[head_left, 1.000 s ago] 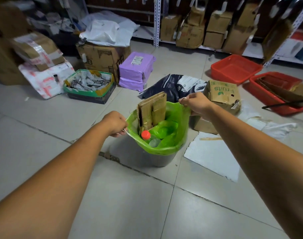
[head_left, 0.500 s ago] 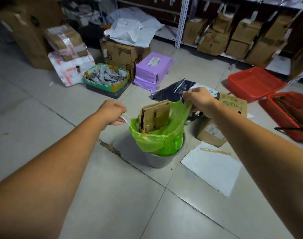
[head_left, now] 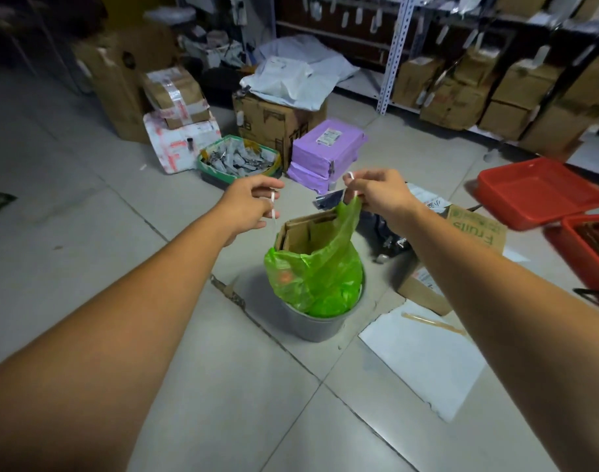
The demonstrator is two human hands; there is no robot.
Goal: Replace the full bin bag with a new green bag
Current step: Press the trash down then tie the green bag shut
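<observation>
Your left hand (head_left: pixel 250 206) pinches the thin white drawstring (head_left: pixel 273 206); your right hand (head_left: pixel 381 195) pinches the crinkly green bag (head_left: pixel 320 272) by its gathered lip. It sits in the round grey bin (head_left: pixel 311 324), flat cardboard (head_left: pixel 308 233) poking out.

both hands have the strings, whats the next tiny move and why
Probably pull both strings up and apart to cinch the mouth: the left hand and right hand each pinch a white string, yet the green bag gapes open around the cardboard and sits in the bin.
</observation>
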